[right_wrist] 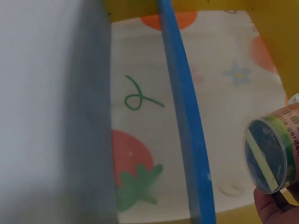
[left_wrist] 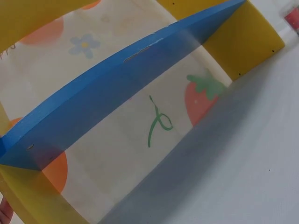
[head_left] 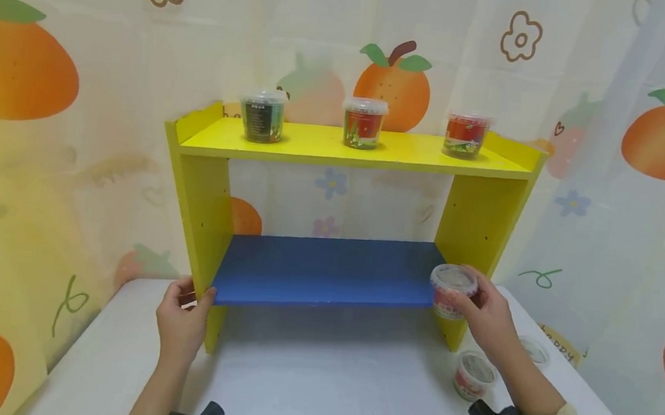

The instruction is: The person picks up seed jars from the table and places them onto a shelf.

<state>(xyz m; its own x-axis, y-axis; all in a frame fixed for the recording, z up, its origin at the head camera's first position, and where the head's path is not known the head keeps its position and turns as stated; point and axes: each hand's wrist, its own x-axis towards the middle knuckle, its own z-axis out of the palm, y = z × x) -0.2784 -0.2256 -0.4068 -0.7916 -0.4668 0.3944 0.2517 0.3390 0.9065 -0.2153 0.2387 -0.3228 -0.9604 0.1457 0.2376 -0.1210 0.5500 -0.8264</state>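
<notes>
In the head view my right hand [head_left: 488,311] grips a small clear plastic tub [head_left: 452,292] with a red printed label, at the right front end of the blue shelf board [head_left: 328,275]. The right wrist view shows the base and label of this tub [right_wrist: 268,151], with fingertips [right_wrist: 268,207] under it. My left hand [head_left: 181,325] holds the lower left side panel of the yellow shelf unit [head_left: 204,224], thumb by the blue board's left end. Three lidded tubs stand along the yellow top: a dark-labelled one [head_left: 263,118], a red one [head_left: 364,125] and another red one [head_left: 467,136].
Another tub [head_left: 474,376] stands on the white table [head_left: 320,380] below my right forearm. A clear lid-like top [head_left: 533,352] shows behind that forearm. A curtain [head_left: 101,204] printed with oranges and strawberries hangs behind the shelf.
</notes>
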